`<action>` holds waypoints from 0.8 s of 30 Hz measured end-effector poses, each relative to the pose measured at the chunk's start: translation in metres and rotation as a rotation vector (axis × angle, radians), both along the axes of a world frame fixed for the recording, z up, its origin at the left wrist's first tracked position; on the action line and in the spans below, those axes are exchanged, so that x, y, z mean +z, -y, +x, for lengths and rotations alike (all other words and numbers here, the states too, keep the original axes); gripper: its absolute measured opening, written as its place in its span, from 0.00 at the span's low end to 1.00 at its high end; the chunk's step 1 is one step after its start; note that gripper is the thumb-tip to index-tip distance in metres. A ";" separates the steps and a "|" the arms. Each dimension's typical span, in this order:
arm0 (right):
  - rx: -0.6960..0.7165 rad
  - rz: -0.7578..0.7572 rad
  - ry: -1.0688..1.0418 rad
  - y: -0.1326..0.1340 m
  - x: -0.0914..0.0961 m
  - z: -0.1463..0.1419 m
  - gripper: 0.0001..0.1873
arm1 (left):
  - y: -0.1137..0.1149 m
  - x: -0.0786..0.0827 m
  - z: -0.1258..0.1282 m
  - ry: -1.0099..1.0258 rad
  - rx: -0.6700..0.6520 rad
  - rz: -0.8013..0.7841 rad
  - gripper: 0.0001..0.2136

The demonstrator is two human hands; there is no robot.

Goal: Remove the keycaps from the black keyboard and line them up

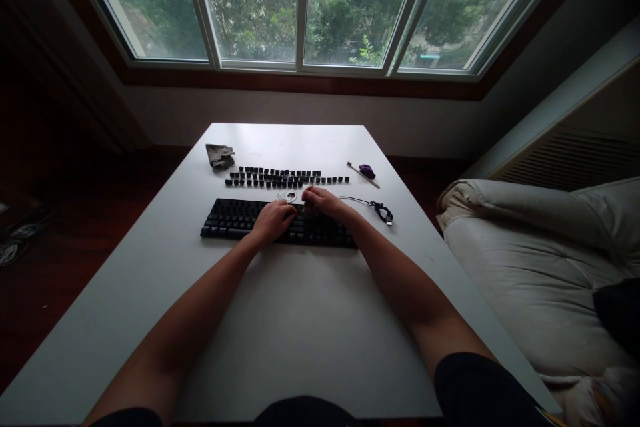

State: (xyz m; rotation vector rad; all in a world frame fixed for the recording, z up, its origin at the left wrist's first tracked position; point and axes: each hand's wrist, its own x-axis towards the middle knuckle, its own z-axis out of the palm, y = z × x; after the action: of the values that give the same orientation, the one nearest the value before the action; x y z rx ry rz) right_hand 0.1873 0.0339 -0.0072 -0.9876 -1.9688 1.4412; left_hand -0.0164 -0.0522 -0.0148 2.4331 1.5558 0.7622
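A black keyboard (pixel 230 217) lies across the white table, with keys on its left part; its right part looks darker and partly bare. My left hand (pixel 273 219) rests on the middle of the keyboard, fingers bent down against it. Just right of it, my right hand (pixel 320 200) is pinched closed over the keyboard. A thin pale piece shows above its fingers, but what they grip is too small to make out. Behind the keyboard, loose black keycaps (pixel 270 180) stand in rows. A small clear round object (pixel 287 195) lies between these rows and my hands.
A crumpled grey cloth (pixel 220 156) lies at the table's back left. At the back right are a thin brush (pixel 367 177) and a purple bundle (pixel 367 171). A coiled black USB cable (pixel 383 212) sits right of the keyboard. A pale sofa (pixel 510 253) stands beyond the table's right edge.
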 end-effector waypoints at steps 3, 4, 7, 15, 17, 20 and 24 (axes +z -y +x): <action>0.108 0.181 0.065 0.011 0.014 0.005 0.16 | 0.000 0.000 -0.001 -0.004 -0.005 0.001 0.09; 0.126 0.268 0.103 0.016 0.019 0.005 0.15 | 0.000 0.000 -0.001 -0.008 -0.005 -0.001 0.09; 0.175 0.497 0.182 0.029 0.031 0.003 0.13 | 0.000 0.000 -0.001 -0.021 0.001 -0.004 0.09; 0.147 0.696 0.233 0.042 0.026 -0.004 0.09 | 0.000 0.001 -0.001 -0.035 0.003 -0.021 0.09; 0.067 0.654 0.215 0.039 0.021 -0.003 0.09 | 0.000 0.001 -0.001 -0.032 0.009 -0.013 0.10; 0.050 0.598 0.193 0.035 0.014 -0.001 0.09 | 0.000 0.000 0.000 -0.032 0.012 -0.002 0.10; 0.067 0.598 0.173 0.033 0.007 0.001 0.10 | 0.000 -0.001 0.000 -0.031 0.002 0.009 0.11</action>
State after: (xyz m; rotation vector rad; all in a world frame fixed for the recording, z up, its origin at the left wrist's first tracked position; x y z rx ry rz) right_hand 0.1885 0.0006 0.0003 -0.7889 -2.3694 0.7244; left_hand -0.0167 -0.0523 -0.0155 2.4613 1.5690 0.7369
